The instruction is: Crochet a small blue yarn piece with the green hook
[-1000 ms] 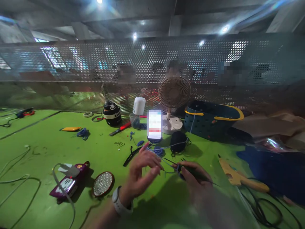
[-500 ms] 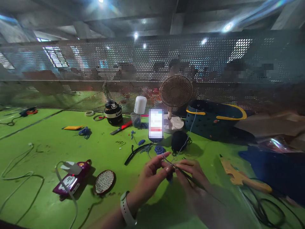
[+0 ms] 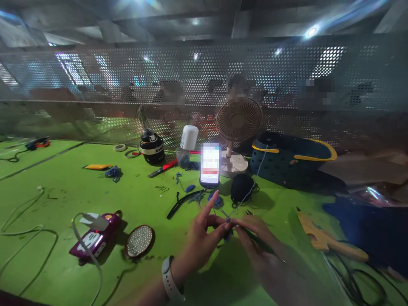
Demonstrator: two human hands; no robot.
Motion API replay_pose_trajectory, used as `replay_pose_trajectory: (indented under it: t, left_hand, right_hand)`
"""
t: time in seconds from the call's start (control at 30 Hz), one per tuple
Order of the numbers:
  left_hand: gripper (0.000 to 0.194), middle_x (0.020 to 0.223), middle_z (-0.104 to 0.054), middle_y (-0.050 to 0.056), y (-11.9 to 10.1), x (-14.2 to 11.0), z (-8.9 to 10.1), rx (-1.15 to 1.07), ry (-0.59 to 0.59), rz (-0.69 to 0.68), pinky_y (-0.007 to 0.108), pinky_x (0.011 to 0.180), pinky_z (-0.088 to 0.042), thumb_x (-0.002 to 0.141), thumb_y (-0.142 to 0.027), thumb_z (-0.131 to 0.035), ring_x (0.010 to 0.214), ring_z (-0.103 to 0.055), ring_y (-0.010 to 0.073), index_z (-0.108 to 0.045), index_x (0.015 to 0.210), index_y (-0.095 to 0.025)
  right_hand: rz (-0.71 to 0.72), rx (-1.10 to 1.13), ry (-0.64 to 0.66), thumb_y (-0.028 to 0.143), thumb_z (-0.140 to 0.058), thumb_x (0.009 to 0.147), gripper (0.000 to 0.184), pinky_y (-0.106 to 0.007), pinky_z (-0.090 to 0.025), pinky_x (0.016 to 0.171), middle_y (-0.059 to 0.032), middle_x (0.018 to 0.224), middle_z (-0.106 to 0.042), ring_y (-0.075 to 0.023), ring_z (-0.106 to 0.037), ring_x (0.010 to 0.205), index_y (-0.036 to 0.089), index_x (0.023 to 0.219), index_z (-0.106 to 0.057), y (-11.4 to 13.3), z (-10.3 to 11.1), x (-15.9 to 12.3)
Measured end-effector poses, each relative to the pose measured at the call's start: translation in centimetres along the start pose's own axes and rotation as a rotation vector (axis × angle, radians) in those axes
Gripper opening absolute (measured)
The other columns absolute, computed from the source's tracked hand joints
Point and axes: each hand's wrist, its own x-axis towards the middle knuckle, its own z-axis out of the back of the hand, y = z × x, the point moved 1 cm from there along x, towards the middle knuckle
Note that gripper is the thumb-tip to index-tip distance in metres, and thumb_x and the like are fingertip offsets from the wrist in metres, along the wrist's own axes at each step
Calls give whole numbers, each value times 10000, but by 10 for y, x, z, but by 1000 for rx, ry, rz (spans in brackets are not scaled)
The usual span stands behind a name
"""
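Left grip (image 3: 204, 231) now pinches the yarn (image 3: 228, 220) against my right hand (image 3: 255, 238), which clamps the hook (image 3: 255, 239). Hands closed in since a second ago, so I read a stitch underway.

Your view is dim overall, lit from small ceiling spots (image 3: 311, 31) at the upper right that flare into streaks. The phone screen (image 3: 210, 163) at centre is blown out to white glare. Your right hand (image 3: 261, 242) smears into blur toward the lower right, while your left hand (image 3: 204, 236) stays sharper. The green bench (image 3: 63, 191) carries soft shadows beneath both hands. Straight lines bow at the frame's edges, and the upper background is hazy.
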Motion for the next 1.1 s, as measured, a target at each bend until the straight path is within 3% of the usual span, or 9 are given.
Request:
replay_pose_trajectory:
  t: [0.17, 0.3, 0.43, 0.6, 0.9, 1.03, 1.1]
  left_hand:
    - [921, 708, -676, 15, 5, -1, -5, -124, -50, 80, 230, 580, -443, 730, -399, -811, 620, -563, 113, -361, 1496, -153]
    - [902, 687, -659, -12, 9, -1, -5, -337, -1, 211, 224, 626, -430, 671, -349, -867, 636, -571, 98, -447, 1450, -175]
    - [804, 676, -661, -19, 5, 1, 4, -401, 80, 273, 221, 629, -411, 674, -264, -874, 625, -568, 87, -524, 1394, -195]
    - [723, 684, -673, -19, -3, 6, 16, -387, 138, 298, 229, 643, -418, 678, -204, -868, 633, -591, 93, -575, 1339, -195]
    - [646, 652, -669, -20, -12, 10, 25, -455, 218, 336, 227, 677, -453, 669, -187, -874, 661, -647, 106, -632, 1268, -158]
    - [620, 631, -630, -28, -11, 13, 27, -504, 280, 348, 215, 645, -460, 667, -199, -874, 624, -634, 96, -654, 1244, -140]
    - [617, 639, -616, -27, -10, 13, 28, -509, 295, 361, 209, 619, -450, 660, -214, -878, 607, -610, 87, -664, 1234, -138]
  right_hand:
    - [213, -143, 20, 127, -631, 872, 265, -402, -494, 855, -34, 960, -748, -224, -669, 900, 287, 1060, -726, -21, 0, -8]
    - [393, -267, 64, 56, -605, 889, 377, -422, -422, 940, -48, 1070, -702, -213, -625, 991, 260, 1202, -654, -33, 5, -13]
    - [434, -178, 204, 109, -549, 944, 382, -400, -442, 936, -58, 1136, -657, -213, -594, 1059, 281, 1280, -611, -28, 11, -6]
    - [330, 32, 237, 168, -570, 963, 323, -275, -512, 824, -10, 1022, -680, -153, -620, 970, 353, 1215, -651, -20, 16, 11]
    - [154, 176, 303, 139, -679, 871, 295, -301, -558, 774, 0, 903, -728, -183, -666, 901, 361, 1057, -733, -24, 30, 25]
    - [-46, 217, 264, 166, -727, 826, 205, -362, -557, 828, -21, 881, -748, -223, -682, 915, 328, 942, -777, -24, 35, 24]
    - [-182, 285, 193, 218, -768, 793, 109, -348, -563, 776, -29, 861, -755, -226, -692, 870, 301, 860, -792, -29, 36, 23]
